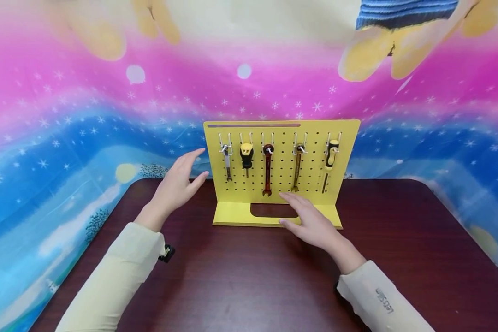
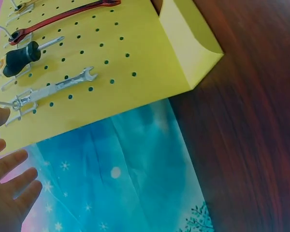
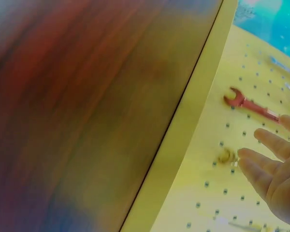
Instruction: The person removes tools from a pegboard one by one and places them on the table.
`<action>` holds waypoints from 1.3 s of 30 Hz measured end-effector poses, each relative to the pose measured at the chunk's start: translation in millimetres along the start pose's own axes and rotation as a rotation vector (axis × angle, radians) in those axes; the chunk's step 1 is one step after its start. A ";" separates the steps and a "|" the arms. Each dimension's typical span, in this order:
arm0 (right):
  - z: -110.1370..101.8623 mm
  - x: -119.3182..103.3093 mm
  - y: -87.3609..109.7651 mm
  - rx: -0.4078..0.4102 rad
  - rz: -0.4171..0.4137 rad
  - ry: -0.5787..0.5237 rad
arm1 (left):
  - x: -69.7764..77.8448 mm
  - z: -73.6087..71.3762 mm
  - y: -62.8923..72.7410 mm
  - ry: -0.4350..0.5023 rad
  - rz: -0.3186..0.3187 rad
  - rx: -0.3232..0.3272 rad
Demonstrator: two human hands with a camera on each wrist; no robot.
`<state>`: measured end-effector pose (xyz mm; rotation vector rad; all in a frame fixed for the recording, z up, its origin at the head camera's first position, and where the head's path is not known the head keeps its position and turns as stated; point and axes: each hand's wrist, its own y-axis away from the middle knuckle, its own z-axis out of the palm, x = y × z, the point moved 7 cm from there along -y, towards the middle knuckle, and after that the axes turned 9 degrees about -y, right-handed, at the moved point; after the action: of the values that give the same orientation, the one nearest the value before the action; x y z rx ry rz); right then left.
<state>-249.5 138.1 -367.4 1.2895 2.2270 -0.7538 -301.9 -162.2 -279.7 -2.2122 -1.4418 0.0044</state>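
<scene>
A yellow pegboard stand (image 1: 315, 177) holds several tools on white hooks. From left to right hang a small silver wrench (image 1: 227, 161), a stubby black-and-yellow screwdriver (image 1: 246, 156), a red wrench (image 1: 268, 168), a brass-coloured wrench (image 1: 298, 166) and a longer yellow-and-black screwdriver (image 1: 331, 157). My left hand (image 1: 176, 182), fingers extended, hovers beside the board's left edge, nearest the silver wrench (image 2: 58, 87). In front of the lower board is my right hand (image 1: 311, 221), fingers spread, near the lower ends of the red wrench (image 3: 251, 106) and the brass-coloured wrench (image 3: 226, 156). Neither hand holds anything.
The stand rests toward the back of a dark reddish-brown table (image 1: 240, 276). Behind it hangs a pink and blue patterned cloth (image 1: 170, 92), which also runs along both sides. The stand's base has a cut-out at its front.
</scene>
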 end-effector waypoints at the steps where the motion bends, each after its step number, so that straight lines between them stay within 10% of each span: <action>1: 2.7 -2.2 -3.2 0.000 -0.007 -0.017 | 1.0 0.5 -2.4 0.009 -0.004 0.000; 22: 55.5 -27.3 -71.3 -0.045 0.038 -0.509 | 14.9 10.4 -37.6 0.195 -0.014 0.044; 39: 75.6 -16.2 -103.0 0.089 0.178 -0.753 | 18.3 10.7 -57.2 0.255 -0.025 0.020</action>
<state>-324.4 35.9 -390.1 0.9931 1.4729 -1.0601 -345.7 -124.0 -261.2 -2.0911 -1.3222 -0.2609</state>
